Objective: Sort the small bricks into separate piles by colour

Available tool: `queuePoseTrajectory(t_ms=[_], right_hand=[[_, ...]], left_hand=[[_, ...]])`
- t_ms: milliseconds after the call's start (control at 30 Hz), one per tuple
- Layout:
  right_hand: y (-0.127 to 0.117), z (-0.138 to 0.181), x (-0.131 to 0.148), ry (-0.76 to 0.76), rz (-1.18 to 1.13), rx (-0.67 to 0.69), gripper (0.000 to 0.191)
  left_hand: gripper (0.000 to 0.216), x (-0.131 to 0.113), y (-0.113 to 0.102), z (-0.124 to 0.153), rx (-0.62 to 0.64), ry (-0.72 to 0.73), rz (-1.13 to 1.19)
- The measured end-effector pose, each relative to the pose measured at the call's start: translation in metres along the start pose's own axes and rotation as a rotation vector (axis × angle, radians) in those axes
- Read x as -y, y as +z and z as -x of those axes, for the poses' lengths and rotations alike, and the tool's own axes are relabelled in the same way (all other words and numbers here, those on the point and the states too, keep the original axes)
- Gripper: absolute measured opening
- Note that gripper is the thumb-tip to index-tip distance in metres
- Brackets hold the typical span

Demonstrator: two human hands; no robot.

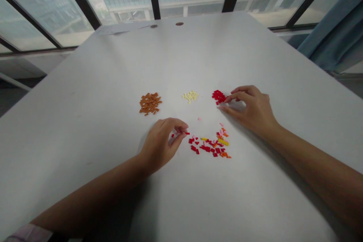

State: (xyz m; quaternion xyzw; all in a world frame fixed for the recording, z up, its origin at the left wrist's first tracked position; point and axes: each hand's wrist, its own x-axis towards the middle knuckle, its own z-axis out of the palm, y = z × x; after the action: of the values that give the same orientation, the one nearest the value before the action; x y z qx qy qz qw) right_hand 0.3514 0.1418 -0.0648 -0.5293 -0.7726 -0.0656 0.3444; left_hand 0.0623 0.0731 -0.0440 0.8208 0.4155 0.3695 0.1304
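My left hand (161, 141) is closed in a pinch on a small red building brick (186, 133), left of a mixed group of loose pieces. That group holds red bricks (208, 148), yellow bricks (223, 142), orange bricks (225, 155) and a few pink ones. Farther up, my right hand (251, 107) rests beside a pile of red bricks (218, 96). Its thumb and forefinger are apart at the pile's right edge, with no piece visible between them. One pink brick (199, 118) lies alone between the two hands.
A heap of brown bricks (150, 103) sits left of centre on the white table (113, 72), and pale yellow bricks (190, 96) lie between it and the red pile. Two round holes (179, 24) are near the far edge. Windows stand behind; a blue curtain (334, 30) hangs right.
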Motion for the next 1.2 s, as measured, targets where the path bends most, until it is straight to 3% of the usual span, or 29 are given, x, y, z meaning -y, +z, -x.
queuePoseTrajectory(t_ms=[100,200,300,467,833,1000,1133,1200], right_hand=[[-0.003,-0.004,0.006,0.028,0.046,-0.019,0.02],[-0.013,-0.005,0.026,0.01,-0.052,-0.025,0.016],[-0.022,-0.001,0.054,-0.118,-0.241,0.046,0.012],[-0.022,0.014,0.09,-0.236,-0.305,0.248,0.012],[-0.014,0.023,0.108,-0.164,-0.368,0.25,0.013],[-0.017,0.017,0.098,-0.177,-0.272,0.18,0.012],[-0.019,0.006,0.062,-0.131,0.047,-0.019,0.01],[-0.018,0.002,0.043,-0.087,0.178,-0.042,0.014]], left_hand=[[0.016,0.0,0.0,0.0,0.002,0.001,-0.001],[0.02,-0.001,0.001,0.0,-0.017,0.001,0.001],[0.024,-0.002,0.002,-0.002,-0.034,-0.006,0.011],[0.021,-0.005,0.002,-0.005,-0.066,0.002,0.001],[0.014,-0.011,-0.001,-0.005,-0.095,0.097,-0.018],[0.025,-0.008,0.0,-0.003,-0.07,0.083,-0.044],[0.029,-0.002,-0.001,-0.001,0.022,0.091,-0.104],[0.026,0.001,-0.001,-0.001,0.073,0.104,-0.111]])
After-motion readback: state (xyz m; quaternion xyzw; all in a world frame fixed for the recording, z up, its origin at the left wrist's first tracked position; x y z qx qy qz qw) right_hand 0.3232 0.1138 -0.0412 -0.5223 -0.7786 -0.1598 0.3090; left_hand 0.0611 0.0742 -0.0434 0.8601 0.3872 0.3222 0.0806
